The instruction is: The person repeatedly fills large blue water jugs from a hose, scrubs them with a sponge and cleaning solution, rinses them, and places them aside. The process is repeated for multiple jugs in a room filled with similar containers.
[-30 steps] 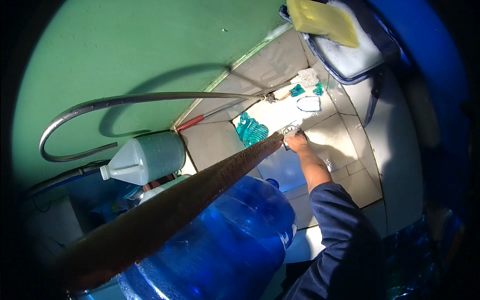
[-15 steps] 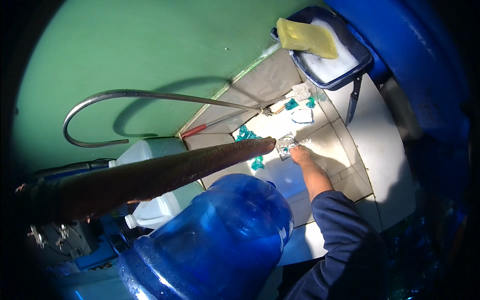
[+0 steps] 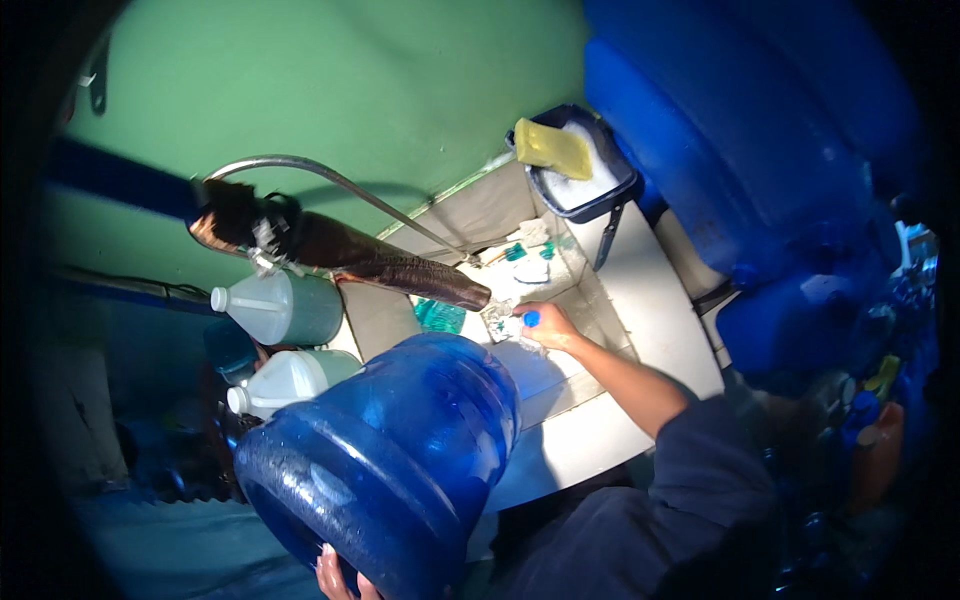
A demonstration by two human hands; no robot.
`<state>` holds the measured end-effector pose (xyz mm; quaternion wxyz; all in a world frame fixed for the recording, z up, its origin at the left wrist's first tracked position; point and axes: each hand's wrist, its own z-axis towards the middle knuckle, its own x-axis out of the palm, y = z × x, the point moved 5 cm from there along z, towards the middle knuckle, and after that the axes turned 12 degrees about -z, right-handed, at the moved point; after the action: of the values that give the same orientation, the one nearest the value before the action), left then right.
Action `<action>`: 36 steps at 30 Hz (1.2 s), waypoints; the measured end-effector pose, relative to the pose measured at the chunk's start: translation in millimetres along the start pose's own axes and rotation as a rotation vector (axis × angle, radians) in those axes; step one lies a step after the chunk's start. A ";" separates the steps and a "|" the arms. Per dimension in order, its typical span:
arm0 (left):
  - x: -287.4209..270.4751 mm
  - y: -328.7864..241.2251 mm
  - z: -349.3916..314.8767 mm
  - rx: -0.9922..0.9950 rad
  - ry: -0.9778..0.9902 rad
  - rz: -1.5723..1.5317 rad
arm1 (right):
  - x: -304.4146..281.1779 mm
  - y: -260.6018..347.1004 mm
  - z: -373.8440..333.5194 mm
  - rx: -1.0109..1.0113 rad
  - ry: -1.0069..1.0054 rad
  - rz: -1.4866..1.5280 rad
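A large translucent blue water jug lies tilted across the front of the tiled sink. My left hand grips its near end at the lower edge; only the fingers show. My right hand reaches into the sink beyond the jug's far end. Its fingers are closed beside a small round blue piece, perhaps a cap, and something whitish too blurred to name. Just left of that hand lies a teal net-like cloth.
A dark brown pipe and a curved metal tube jut over the sink. Two pale plastic jugs stand left. Behind right, a dark basin holds foam and a yellow sponge; a knife lies on the ledge. Big blue containers flank it.
The whole view has shifted. My left hand has come into sight at the jug's near end. By my right hand's fingers a blue round piece now shows.
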<state>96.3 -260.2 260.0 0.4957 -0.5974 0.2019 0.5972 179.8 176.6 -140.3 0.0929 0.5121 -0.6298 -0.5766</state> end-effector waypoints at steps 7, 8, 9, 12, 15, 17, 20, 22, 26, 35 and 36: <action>4.5 -23.8 28.4 0.117 0.009 0.006 | -158.9 13.8 -113.1 -0.272 -0.772 -0.151; 3.4 -30.5 33.5 0.177 0.006 0.005 | -167.1 10.4 -115.9 -0.299 -0.793 -0.281; 2.4 -40.9 36.6 0.301 -0.008 0.083 | -175.3 9.3 -119.7 -0.366 -0.874 -0.373; -1.2 -51.0 48.0 0.301 0.013 0.023 | -186.0 5.0 -118.7 -0.378 -0.930 -0.605; -0.9 -56.2 53.7 0.343 0.068 0.051 | -201.8 -0.8 -123.8 -0.291 -0.952 -0.476; -1.8 -54.7 56.1 0.337 0.066 0.005 | -206.7 -16.3 -123.3 -0.136 -0.730 -0.011; -2.3 -51.9 57.0 0.333 0.053 0.016 | -205.4 -26.2 -127.6 0.009 -0.550 0.061; -2.1 -51.5 56.6 0.334 0.056 0.026 | -204.0 -27.9 -127.4 0.020 -0.498 -0.042; -4.5 -53.2 54.8 0.308 0.072 -0.016 | -205.8 -24.7 -119.4 -0.008 -0.504 -0.338; -6.4 -56.4 57.6 0.329 0.058 -0.034 | -212.9 -22.3 -86.3 0.148 -0.157 -0.592; -6.3 -58.5 57.3 0.335 0.057 -0.032 | -212.2 -19.3 -82.7 0.123 -0.167 -0.661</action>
<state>114.4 -189.6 298.0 0.5916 -0.5263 0.3033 0.5300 345.9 287.6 -29.4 -0.1819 0.6442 -0.4689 -0.5762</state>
